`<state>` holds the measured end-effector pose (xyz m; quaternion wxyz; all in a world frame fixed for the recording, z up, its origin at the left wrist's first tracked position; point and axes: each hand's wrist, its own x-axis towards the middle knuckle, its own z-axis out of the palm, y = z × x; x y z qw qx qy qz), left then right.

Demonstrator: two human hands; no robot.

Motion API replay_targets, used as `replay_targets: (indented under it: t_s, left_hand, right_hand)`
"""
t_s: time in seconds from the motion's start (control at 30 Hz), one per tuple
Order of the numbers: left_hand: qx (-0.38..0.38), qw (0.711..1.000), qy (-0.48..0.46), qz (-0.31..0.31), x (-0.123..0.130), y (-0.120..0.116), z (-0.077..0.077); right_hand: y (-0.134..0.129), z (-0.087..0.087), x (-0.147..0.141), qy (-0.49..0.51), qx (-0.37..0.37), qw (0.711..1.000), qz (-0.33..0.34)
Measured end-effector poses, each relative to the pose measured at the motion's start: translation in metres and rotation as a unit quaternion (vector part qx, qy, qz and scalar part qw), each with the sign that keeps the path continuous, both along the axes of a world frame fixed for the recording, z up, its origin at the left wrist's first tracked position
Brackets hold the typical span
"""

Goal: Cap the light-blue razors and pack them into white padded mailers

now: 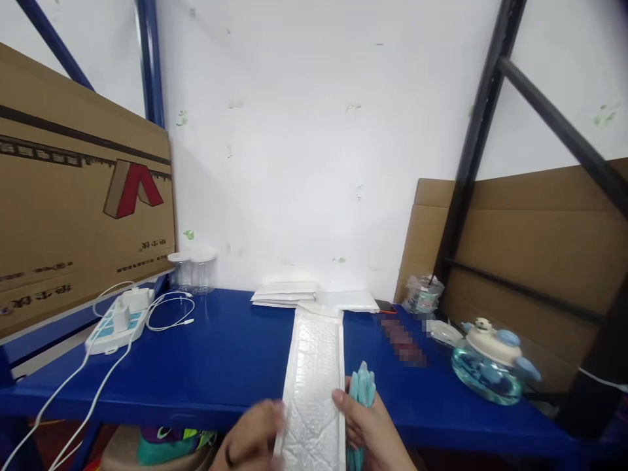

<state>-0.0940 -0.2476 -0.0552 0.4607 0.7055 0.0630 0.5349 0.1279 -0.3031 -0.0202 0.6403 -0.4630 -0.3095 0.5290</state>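
A long white bubble mailer [316, 366] with a quilted, shiny surface stretches from the bottom edge of the head view towards the back of the table. My right hand [366, 418] is closed, its thumb lying at the mailer's right edge. In that same hand is a bundle of slender light-blue sticks [362, 387], their tips pointing up; their exact kind is unclear. At the mailer's left edge is my left hand [252, 435], with a dark band on it. Motion blurs its fingers, so whether they grip the edge cannot be made out.
White flat mailers [284, 293] lie by the wall. A power strip [110, 327] with white cables is at left, near clear lidded jars [202, 273]. A teal glass pot [488, 366] and a wrapped cup [422, 294] stand right. Cardboard [83, 196] flanks the blue table [220, 353].
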Motion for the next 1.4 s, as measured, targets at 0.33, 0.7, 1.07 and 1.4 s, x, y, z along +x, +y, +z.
replay_targets:
  t_s: [0.33, 0.7, 1.07, 1.4]
  left_hand:
    - [-0.377, 0.792, 0.035, -0.479, 0.064, 0.006, 0.058]
    - [-0.415, 0.784, 0.029, -0.461, 0.093, -0.002, 0.025]
    - [-0.434, 0.739, -0.014, -0.514, 0.099, -0.017, 0.017]
    - [-0.441, 0.718, -0.018, -0.538, 0.102, -0.016, 0.008]
  right_hand:
    - [-0.02, -0.034, -0.003, -0.196, 0.022, 0.979, -0.051]
    - [-0.023, 0.108, 0.033, 0.009, 0.236, 0.972, 0.01]
    - [-0.002, 0.098, -0.001, -0.147, 0.08, 0.984, 0.065]
    - [-0.001, 0.096, 0.01, -0.211, 0.051, 0.958, 0.189]
